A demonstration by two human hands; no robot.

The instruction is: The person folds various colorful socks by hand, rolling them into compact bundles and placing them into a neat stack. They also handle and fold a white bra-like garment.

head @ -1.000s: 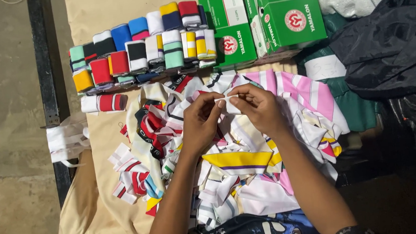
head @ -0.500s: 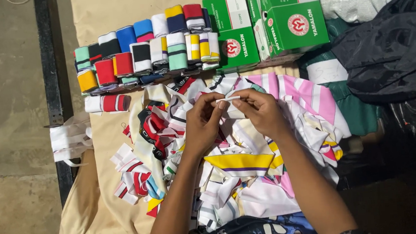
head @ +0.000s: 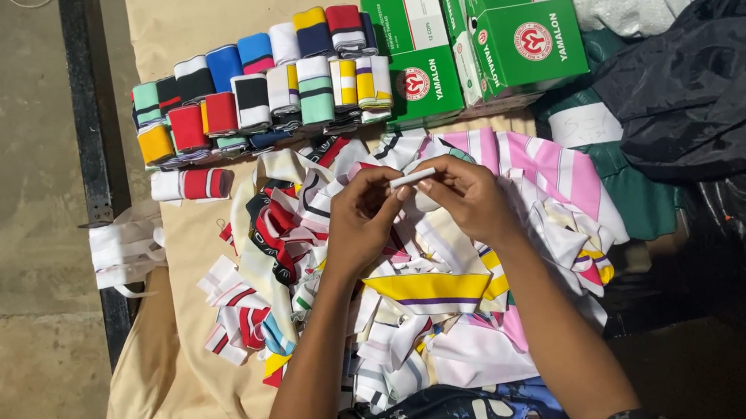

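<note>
My left hand (head: 363, 221) and my right hand (head: 468, 197) meet over a heap of striped fabric pieces (head: 415, 295). Between the fingertips of both hands is a small rolled white strip (head: 412, 178), held level. The heap lies on a tan cloth-covered table (head: 189, 20) and mixes white, pink, yellow, red and navy stripes. Beyond my hands stand two rows of rolled striped bands (head: 266, 85) in many colours, with one red and white roll (head: 192, 184) lying apart at the left.
Green and white boxes (head: 484, 37) are stacked at the back right. Dark plastic bags (head: 710, 94) and green cloth (head: 638, 197) fill the right side. White strips (head: 123, 251) hang off the table's left edge by a black metal bar (head: 85, 99). Concrete floor lies to the left.
Both hands stay together over the heap, working the small white strip between the fingers. The view has shifted slightly; nothing else has moved.
</note>
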